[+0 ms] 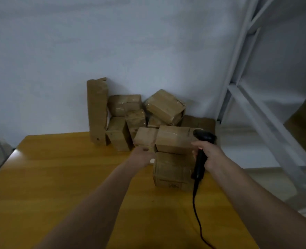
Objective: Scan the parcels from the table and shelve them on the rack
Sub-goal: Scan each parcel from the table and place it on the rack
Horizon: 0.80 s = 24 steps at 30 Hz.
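Counted on table (62, 177): about ten brown parcels (164, 106), exact number unclear where stacked. One black scanner (201, 155) with one cord (196, 212). One white rack (247, 97). Two hands noted: left (141, 156), right (210, 155).

Plain white wall (112, 42) behind, dim light, pale floor (267, 178) at rt.

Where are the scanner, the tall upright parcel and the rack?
scanner (200, 159): head view, on its black handle.
tall upright parcel (96, 112): head view, middle of its front face.
rack (238, 65): head view, on a white upright post.
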Motion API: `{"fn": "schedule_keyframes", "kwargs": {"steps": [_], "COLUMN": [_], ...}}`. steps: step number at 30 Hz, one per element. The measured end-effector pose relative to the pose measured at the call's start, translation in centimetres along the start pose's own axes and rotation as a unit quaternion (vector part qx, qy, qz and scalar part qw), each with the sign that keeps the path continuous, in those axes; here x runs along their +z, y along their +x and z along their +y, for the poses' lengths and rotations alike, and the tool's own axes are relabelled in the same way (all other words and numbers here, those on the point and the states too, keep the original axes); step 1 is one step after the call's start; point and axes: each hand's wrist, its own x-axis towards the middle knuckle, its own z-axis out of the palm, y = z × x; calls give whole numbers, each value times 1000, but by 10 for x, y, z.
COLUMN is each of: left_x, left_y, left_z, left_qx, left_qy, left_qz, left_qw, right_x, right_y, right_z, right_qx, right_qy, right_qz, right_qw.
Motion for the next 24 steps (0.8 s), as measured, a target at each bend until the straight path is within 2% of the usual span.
{"fn": "schedule_keyframes", "kwargs": {"steps": [5, 9, 13, 17, 21, 24], "left_x": [-20, -18, -9, 3, 9, 3], "left_y": [36, 50, 64, 66, 59, 47], "left_z": [5, 17, 24, 26, 29, 37], "left_qx": [64, 81, 79, 53, 66, 82], "left_qy": [55, 39, 36, -18, -40, -80], "left_qz": [-16, -21, -28, -51, -74, -55], "left_qw": [996, 996, 996, 997, 994, 992], "right_x": [20, 28, 32, 26, 21, 14], "right_y": [7, 13, 22, 26, 19, 5], "right_z": [-4, -12, -17, -11, -10, -17], "right_qx": [-50, -73, -62, -50, -79, -110], "right_qy": [-20, -32, -40, -32, -34, -38], "right_qz": [99, 139, 132, 117, 113, 127], "right_qw": [994, 987, 989, 991, 990, 985]}}
